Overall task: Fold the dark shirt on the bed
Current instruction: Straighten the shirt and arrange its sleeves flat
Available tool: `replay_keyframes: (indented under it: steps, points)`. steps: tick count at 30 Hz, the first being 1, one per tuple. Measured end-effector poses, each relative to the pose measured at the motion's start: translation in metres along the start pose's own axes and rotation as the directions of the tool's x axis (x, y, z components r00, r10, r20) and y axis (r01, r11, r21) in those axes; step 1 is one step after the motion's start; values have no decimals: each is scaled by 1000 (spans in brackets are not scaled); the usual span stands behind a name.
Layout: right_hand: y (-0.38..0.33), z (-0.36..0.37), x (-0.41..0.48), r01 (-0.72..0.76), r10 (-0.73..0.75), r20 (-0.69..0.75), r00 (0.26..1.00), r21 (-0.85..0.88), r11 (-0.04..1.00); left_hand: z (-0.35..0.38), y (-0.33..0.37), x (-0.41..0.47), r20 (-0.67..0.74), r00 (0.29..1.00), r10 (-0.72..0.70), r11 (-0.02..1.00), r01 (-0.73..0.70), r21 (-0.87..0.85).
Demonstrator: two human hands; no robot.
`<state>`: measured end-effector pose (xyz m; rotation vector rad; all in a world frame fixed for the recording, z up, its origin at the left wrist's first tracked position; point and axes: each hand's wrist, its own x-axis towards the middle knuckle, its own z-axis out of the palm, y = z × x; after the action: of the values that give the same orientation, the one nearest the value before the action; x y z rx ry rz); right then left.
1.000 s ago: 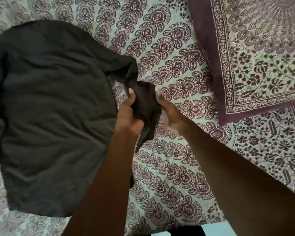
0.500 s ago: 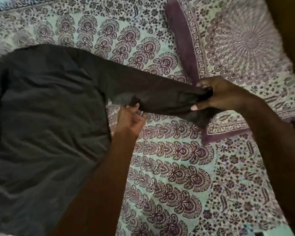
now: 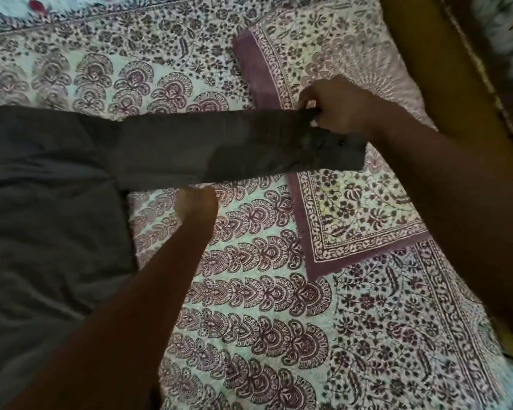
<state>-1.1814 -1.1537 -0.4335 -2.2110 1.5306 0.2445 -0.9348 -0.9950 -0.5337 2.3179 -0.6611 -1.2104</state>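
Across the patterned bedspread (image 3: 264, 306) the dark shirt (image 3: 48, 232) is lying flat, its sleeve (image 3: 205, 146) reaching over the pillow (image 3: 353, 208). The right hand (image 3: 341, 110) is gripping the cuff end. The left hand (image 3: 196, 204) is curling at the sleeve's lower edge, its grip unclear.

right grip (image 3: 336, 109) clenched, left grip (image 3: 196, 202) curled

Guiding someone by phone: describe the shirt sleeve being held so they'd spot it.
On the patterned bedspread, a dark shirt lies left. Its sleeve stretches right over the purple-bordered pillow, end gripped by the right hand. It's the only plain dark strip among prints.
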Motion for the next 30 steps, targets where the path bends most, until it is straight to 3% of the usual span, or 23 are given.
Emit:
replay_keyframes:
  steps: [2,3,5,10,12,14,17,20,22,26,30]
  points:
    - [1,-2,12,-29,30,4,1000,-91,995,4,2,3,-146,940,310,921,-258,293]
    - [1,-3,16,-44,43,-11,999,-140,989,7,2,10,-117,892,437,848,-365,384]
    - [-1,-1,24,-83,74,-46,996,-239,968,11,4,29,63,831,553,713,-511,481]
    - [-7,25,25,-209,136,-212,968,-374,904,23,6,86,418,841,344,634,-536,557]
    - [-20,43,14,-121,0,-276,961,-419,900,29,-3,92,451,835,315,600,-543,587]
    - [-28,63,2,41,-136,-181,974,-448,893,32,-11,91,440,835,331,590,-547,594]
    - [-25,87,-12,22,-75,-105,992,-437,899,27,-14,91,453,821,347,606,-565,560]
    - [-39,99,-13,-76,-7,-184,983,-438,896,6,-6,94,393,786,477,707,-609,360]
    - [-67,105,-6,-49,-38,-193,980,-426,903,-19,-9,93,291,773,564,717,-633,293]
    - [-135,130,15,83,-133,-116,984,-362,928,-80,-36,107,123,762,636,545,-556,628]
    - [-205,161,48,174,-195,-59,979,-255,951,-136,-67,138,-106,800,591,648,-392,653]
